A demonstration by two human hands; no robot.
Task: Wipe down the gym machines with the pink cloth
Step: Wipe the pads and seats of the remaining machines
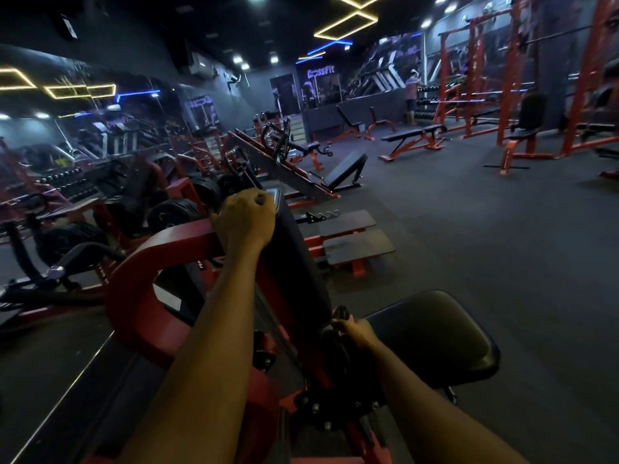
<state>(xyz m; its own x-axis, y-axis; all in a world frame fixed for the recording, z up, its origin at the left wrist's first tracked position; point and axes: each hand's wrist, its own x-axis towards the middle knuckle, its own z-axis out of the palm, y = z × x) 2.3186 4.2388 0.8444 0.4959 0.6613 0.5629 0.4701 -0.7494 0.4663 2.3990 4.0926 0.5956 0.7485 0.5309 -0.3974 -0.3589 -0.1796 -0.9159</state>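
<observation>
Head view: white letters "CrossFit" (320,74) glow on the far wall, the only writing that can be read. On the red machine (140,262) close in front, the left grip (244,214) curls its fingers over the top of the upright black pad (294,249). The right grip (355,332) closes round a dark knob (341,313) beside the black seat (445,333). Two black foot plates (346,223) lie beyond the pad. One person (412,95) stands far off. In this dim light the pink cloth cannot be made out, and the lower edge cuts off the machine's base.
</observation>
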